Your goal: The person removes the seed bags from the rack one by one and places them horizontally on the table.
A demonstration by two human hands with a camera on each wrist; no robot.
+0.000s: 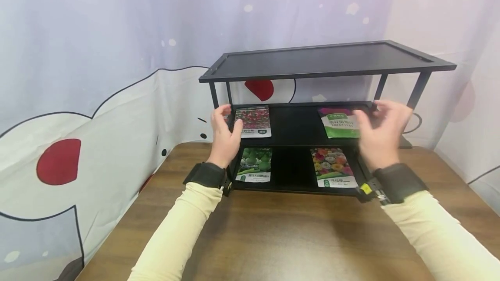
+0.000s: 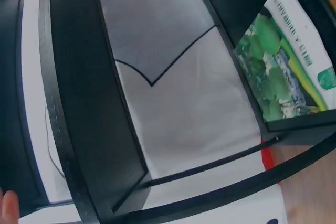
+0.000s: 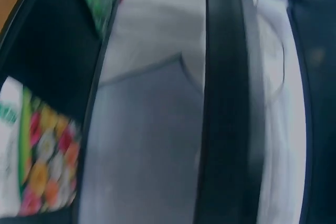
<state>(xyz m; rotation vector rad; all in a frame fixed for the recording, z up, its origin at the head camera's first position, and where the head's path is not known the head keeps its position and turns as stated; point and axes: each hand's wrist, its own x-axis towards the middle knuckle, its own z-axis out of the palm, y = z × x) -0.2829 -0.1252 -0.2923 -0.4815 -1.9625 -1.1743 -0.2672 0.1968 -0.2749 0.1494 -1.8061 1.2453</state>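
Note:
My left hand (image 1: pixel 224 138) is raised at the left end of a black rack, its thumb and fingers apart. Close by the thumb, a seed packet with pink-red flowers (image 1: pixel 253 120) leans on the middle shelf. At the other end, my blurred right hand (image 1: pixel 380 133) makes a loose C, thumb spread from the fingers. It overlaps the right edge of a green and purple seed packet (image 1: pixel 339 124). Lower down lie a packet picturing green gourds (image 1: pixel 254 165) and one with colourful flowers (image 1: pixel 332 166). A fingertip (image 2: pixel 9 208) shows in the left wrist view.
The rack's flat top (image 1: pixel 312 60) spans above both hands on thin black posts (image 1: pixel 419 89). It stands on a wooden table (image 1: pixel 273 229). A patterned cloth (image 1: pixel 117 34) hangs behind and along the left side.

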